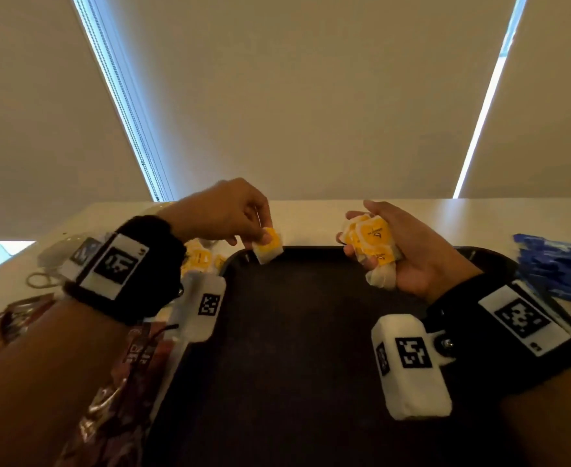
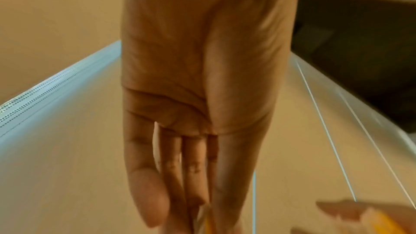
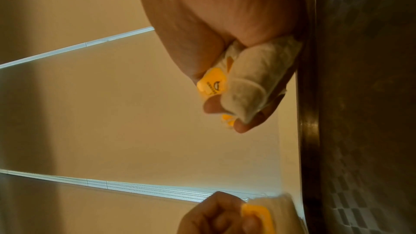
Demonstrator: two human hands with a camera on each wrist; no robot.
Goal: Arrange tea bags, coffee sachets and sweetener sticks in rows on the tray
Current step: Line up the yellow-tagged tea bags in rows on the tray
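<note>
Pinching one yellow-tagged tea bag (image 1: 268,246) between thumb and fingertips, the left hand (image 1: 225,212) is hovering at the tray's far left corner, the bag hanging right over the rim. The right hand (image 1: 400,246) is gripping a bunch of tea bags (image 1: 373,246), fingers curled round them, palm turned inward, sitting above the far edge of the tray (image 1: 294,348) toward its right side. The dark tray surface is lying bare between and below both hands, so open room is stretching from the far rim toward the camera. More loose tea bags (image 1: 203,259) are lying on the white table (image 1: 311,220) just outside the tray's left rim, partly hidden by the left wrist. Brown coffee sachets (image 1: 122,382) are lying along the left edge, near the forearm. Blue sweetener sticks (image 1: 557,267) are piling up just past the right rim. In the right wrist view the white bags are pressing close to the dark tray rim (image 3: 308,113). Behind the table, beige blinds (image 1: 311,96) are hanging.
</note>
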